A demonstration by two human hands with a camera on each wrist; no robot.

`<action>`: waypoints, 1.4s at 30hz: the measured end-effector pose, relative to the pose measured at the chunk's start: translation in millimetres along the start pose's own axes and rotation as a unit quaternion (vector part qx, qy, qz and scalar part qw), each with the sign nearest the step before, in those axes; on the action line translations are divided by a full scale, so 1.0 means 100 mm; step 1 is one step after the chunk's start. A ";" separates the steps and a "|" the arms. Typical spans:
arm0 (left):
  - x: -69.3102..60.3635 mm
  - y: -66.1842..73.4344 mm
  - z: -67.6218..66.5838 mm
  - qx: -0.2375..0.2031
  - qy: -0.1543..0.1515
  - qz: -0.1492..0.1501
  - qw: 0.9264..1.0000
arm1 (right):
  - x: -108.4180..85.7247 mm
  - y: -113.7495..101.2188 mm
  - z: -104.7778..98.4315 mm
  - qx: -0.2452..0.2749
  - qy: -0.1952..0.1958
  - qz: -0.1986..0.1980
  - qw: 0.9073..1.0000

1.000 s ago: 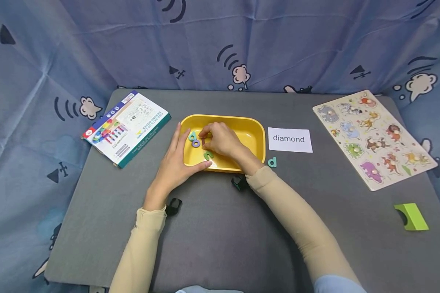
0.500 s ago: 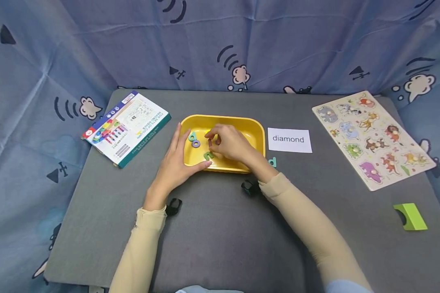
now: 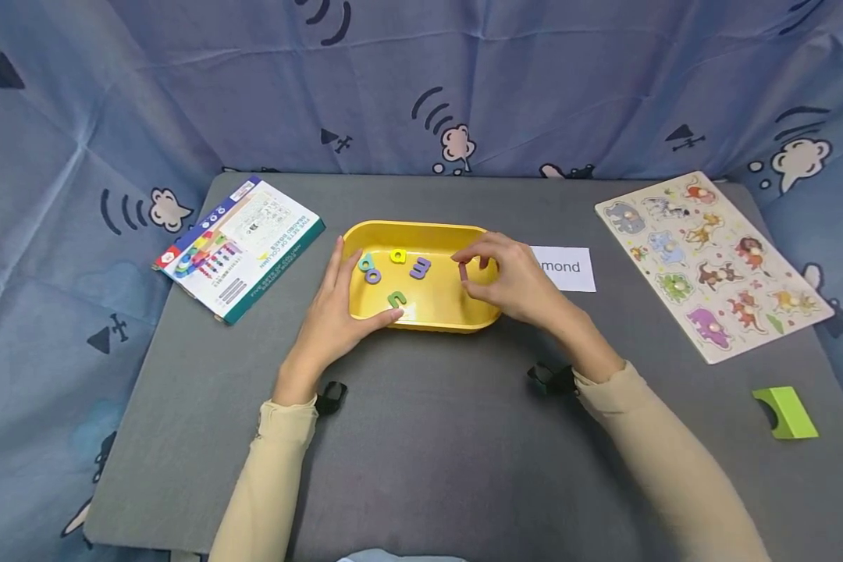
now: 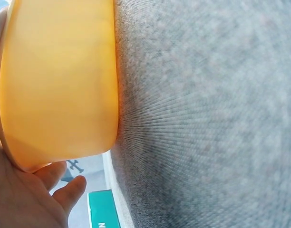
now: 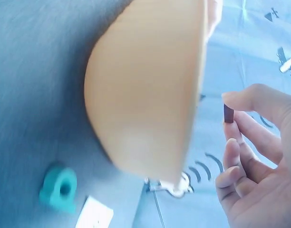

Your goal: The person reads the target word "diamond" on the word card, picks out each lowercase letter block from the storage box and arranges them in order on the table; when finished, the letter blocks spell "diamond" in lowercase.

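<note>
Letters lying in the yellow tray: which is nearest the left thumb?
The green n, alone toward the near side; the other four lie farther back.

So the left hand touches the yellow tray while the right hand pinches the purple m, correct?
No, the purple m lies in the yellow tray; the right hand pinches a small dark piece, as the head and right wrist views show. The left hand does touch the tray.
</note>
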State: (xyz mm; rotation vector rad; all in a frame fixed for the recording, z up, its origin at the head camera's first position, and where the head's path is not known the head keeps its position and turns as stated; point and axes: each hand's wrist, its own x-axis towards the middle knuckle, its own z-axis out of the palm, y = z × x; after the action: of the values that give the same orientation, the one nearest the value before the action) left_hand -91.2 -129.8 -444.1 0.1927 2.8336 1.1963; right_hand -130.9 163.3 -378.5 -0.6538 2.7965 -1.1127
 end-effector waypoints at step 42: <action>0.01 0.01 -0.01 -0.017 -0.002 -0.007 1.000 | -0.84 0.85 -0.18 -0.041 0.043 0.066 0.996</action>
State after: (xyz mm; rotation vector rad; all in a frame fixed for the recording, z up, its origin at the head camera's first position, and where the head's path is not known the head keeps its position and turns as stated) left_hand -92.2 -129.7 -442.0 0.1731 2.8043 1.2380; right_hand -88.9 264.0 -430.4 -0.4298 2.9219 -1.0323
